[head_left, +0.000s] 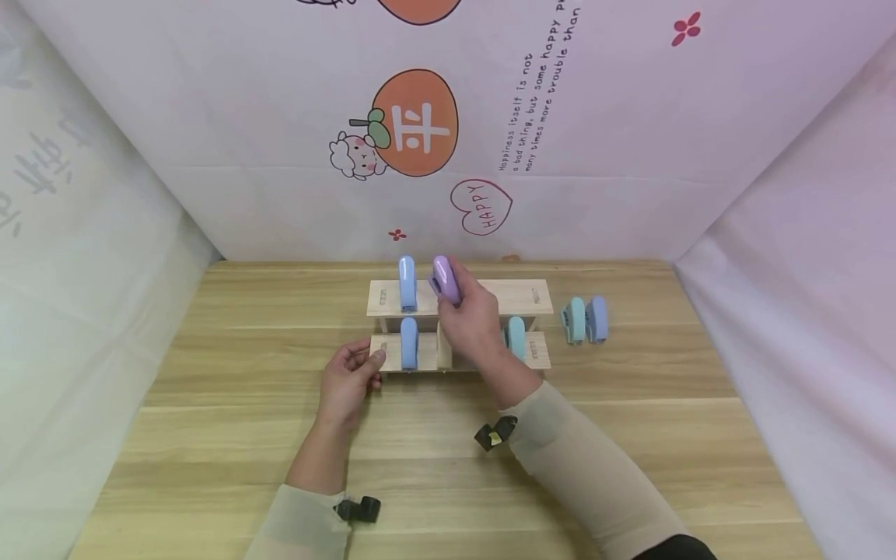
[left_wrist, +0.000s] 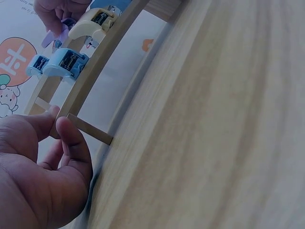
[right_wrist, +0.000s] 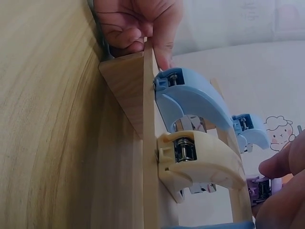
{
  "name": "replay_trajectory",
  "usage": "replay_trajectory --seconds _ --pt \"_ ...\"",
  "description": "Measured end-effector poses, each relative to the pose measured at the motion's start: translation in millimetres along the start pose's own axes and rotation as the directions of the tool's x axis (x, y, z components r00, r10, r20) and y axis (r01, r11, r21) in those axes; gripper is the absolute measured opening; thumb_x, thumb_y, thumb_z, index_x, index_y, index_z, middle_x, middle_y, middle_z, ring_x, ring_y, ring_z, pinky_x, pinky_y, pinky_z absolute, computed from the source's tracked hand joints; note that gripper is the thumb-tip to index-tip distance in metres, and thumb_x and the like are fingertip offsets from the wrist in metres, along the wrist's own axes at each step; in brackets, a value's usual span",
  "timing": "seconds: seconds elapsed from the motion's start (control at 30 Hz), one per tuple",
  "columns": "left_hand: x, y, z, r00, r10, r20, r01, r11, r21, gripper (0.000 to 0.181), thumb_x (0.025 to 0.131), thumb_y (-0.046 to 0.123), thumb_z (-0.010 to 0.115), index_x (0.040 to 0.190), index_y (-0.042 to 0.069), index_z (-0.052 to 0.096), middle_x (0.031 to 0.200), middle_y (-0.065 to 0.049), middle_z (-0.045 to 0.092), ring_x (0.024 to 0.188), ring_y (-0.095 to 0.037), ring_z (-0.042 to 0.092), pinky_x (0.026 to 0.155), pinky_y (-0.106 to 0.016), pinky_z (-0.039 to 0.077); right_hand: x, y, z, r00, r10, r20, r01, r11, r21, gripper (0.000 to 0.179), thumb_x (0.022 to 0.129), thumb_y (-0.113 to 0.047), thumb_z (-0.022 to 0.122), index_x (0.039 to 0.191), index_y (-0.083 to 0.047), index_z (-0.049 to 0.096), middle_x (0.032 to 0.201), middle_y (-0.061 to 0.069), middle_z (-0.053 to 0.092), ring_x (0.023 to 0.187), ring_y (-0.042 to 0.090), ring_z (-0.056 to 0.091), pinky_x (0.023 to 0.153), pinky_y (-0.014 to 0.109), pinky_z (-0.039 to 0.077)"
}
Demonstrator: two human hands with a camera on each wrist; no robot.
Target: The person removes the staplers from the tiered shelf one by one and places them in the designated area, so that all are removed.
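Note:
A two-tier wooden rack (head_left: 537, 350) carries several small staplers. My right hand (head_left: 472, 319) holds a purple stapler (head_left: 446, 280) by its sides at the upper shelf (head_left: 507, 295), right of a light blue stapler (head_left: 407, 284). With thumb and fingers, my left hand (head_left: 350, 381) pinches the left end of the lower shelf. On that lower shelf stand a blue stapler (right_wrist: 193, 95), a cream stapler (right_wrist: 202, 164) and a teal stapler (head_left: 516, 336). Another blue stapler (left_wrist: 112, 5) shows partly beyond the cream one; my right hand hides it in the head view.
On the wooden table (head_left: 245, 373), right of the rack, a teal stapler (head_left: 575, 320) and a periwinkle stapler (head_left: 596, 319) stand side by side. A printed white sheet (head_left: 280, 117) hangs behind the table, with white cloth on both sides.

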State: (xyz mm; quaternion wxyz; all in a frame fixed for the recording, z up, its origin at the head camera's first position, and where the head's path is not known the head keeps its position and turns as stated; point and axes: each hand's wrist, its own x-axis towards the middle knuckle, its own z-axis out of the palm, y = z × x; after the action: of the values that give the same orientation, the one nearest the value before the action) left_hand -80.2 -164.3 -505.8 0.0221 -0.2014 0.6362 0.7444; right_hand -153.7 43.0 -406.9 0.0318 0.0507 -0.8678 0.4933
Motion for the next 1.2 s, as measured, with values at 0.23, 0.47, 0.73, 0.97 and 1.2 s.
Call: replay_trajectory --seconds 0.23,0.47,0.73,0.97,1.2 --pt "-2.3 1.4 0.8 1.0 0.007 0.002 -0.007 1.0 -0.004 0.044 0.094 0.014 0.078 0.133 0.007 0.059 0.114 -0.013 0.064 0.078 -0.018 0.06 0.063 -0.024 0.059 -3.0 0.6 -5.3 0.999 0.024 -0.045 -0.024 1.0 0.009 0.064 0.099 -0.007 0.063 0.159 -0.017 0.043 0.156 0.007 0.05 0.14 0.028 0.05 0.115 0.047 0.043" --pt "-2.2 0.7 0.6 1.0 -0.001 -0.002 0.001 1.0 0.008 0.046 0.094 0.015 0.079 0.134 0.007 0.058 0.115 -0.013 0.064 0.08 -0.017 0.06 0.065 -0.023 0.059 -7.4 2.4 -10.3 0.996 -0.006 -0.09 0.012 0.998 0.063 0.064 0.097 -0.003 0.065 0.157 -0.016 0.046 0.154 0.008 0.053 0.137 0.027 0.053 0.113 0.045 0.045" --pt "-2.8 0.9 1.0 1.0 -0.001 -0.001 0.001 1.0 0.01 0.046 0.094 0.016 0.079 0.135 0.006 0.058 0.115 -0.012 0.064 0.08 -0.017 0.061 0.065 -0.023 0.059 -9.6 7.3 -21.2 0.987 -0.053 -0.151 0.066 0.994 0.083 0.063 0.094 0.0 0.065 0.154 -0.009 0.05 0.149 0.014 0.057 0.132 0.027 0.057 0.111 0.044 0.048" --pt "-1.8 -0.3 -0.6 1.0 0.0 -0.013 0.0 1.0 0.0 0.045 0.094 0.015 0.079 0.134 0.006 0.058 0.113 -0.013 0.063 0.079 -0.016 0.061 0.064 -0.024 0.059 -10.8 10.8 -31.2 0.988 -0.043 -0.15 0.055 0.995 0.078 0.063 0.095 -0.001 0.064 0.155 -0.011 0.048 0.15 0.013 0.055 0.134 0.026 0.055 0.111 0.045 0.048" --pt "-1.8 0.1 1.2 1.0 -0.006 -0.005 0.006 1.0 0.002 0.046 0.094 0.016 0.079 0.134 0.007 0.058 0.114 -0.012 0.063 0.08 -0.016 0.06 0.065 -0.023 0.059 -11.9 15.4 -41.6 0.987 0.012 -0.158 -0.002 0.998 0.062 0.066 0.095 -0.003 0.063 0.157 -0.017 0.046 0.153 0.009 0.053 0.135 0.025 0.054 0.111 0.045 0.048"
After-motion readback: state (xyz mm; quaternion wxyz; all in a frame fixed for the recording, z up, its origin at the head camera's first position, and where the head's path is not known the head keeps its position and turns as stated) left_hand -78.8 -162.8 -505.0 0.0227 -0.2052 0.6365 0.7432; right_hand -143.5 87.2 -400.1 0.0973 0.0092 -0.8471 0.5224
